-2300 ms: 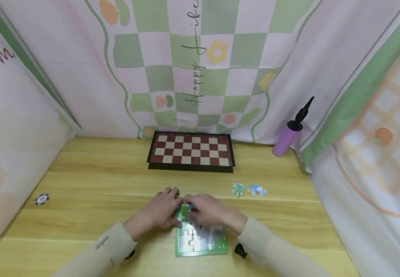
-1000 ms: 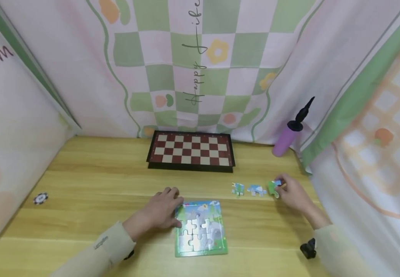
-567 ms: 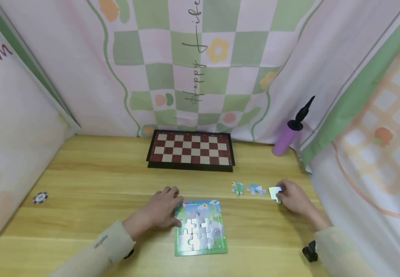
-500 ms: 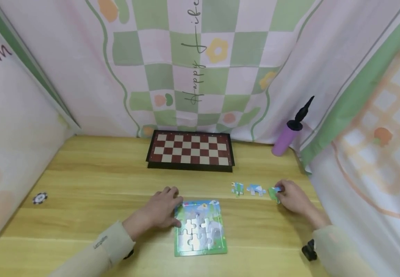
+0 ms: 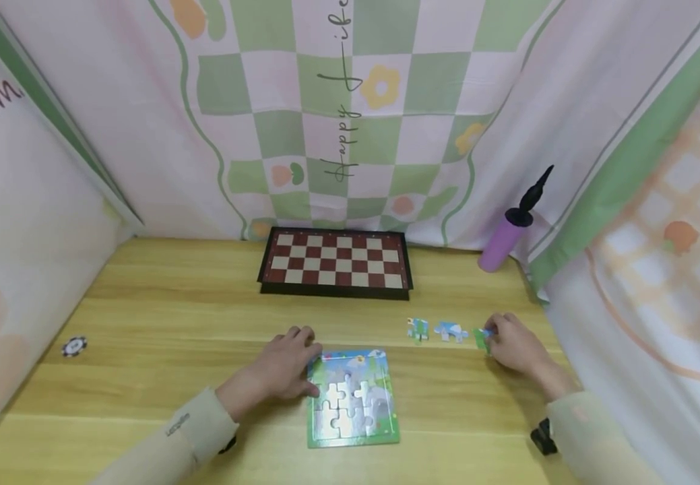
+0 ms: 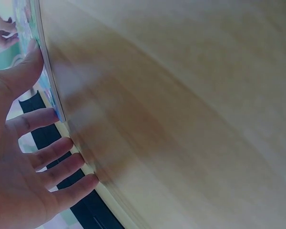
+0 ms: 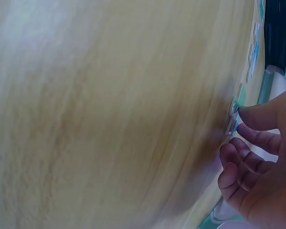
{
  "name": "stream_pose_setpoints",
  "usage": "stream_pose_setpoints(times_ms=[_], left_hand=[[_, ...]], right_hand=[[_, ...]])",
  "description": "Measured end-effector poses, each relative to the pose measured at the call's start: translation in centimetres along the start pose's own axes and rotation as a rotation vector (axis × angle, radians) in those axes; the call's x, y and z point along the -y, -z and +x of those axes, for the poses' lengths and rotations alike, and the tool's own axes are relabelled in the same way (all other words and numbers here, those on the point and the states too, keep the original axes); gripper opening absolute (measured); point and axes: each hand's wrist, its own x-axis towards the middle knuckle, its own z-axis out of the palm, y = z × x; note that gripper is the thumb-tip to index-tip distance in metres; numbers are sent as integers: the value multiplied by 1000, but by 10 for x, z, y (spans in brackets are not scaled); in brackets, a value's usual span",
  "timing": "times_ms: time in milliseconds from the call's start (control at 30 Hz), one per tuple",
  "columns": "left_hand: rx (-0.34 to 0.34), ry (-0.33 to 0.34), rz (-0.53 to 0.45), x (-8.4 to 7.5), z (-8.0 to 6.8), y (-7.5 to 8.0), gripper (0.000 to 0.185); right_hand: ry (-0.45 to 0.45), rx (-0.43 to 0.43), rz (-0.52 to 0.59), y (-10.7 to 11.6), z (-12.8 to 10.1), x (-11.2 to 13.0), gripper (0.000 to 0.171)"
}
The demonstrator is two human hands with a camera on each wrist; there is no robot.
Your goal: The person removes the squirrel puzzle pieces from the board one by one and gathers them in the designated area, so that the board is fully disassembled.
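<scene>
Puzzle board [image 5: 353, 442]: square, green-rimmed, flat on the wooden table [image 5: 174, 289], just beside your left hand; interlocked pieces show in its lower part.
Left hand [image 5: 273, 369]: at the board's left edge, thumb and forefinger resting on it, fingers loosely extended, grasping nothing. Best kept light: enough weight to stop a slide, too little to tip the edge.
Right hand [image 5: 515, 345]: thumb and forefinger pinching the green-and-blue piece [image 5: 480, 339], well apart from the board.
Green-and-blue piece, handling: low at the table, right end of a row. Step, by judgement: laying it down. Lower it level, picture upward; release only once it lies flat.
Middle piece [image 5: 450, 331], leftmost piece [image 5: 418, 329]: loose, apart from each other. Keep your knuckles off both.
Right hand, against two seconds ago: then over the board's far-left corner; now out right, with three pieces where two lay.
Left hand and board, likewise: about unmoved.
</scene>
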Motion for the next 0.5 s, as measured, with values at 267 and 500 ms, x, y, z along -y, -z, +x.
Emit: stream_pose_setpoints(times_ms=[267, 500], left_hand=[[-5, 1, 7, 0, 0, 1, 73], [2, -2, 9, -3, -2, 2, 75]], right_hand=[[-1, -19, -15, 1, 0, 9, 36], [-5, -33, -52, 0, -1, 13, 43]])
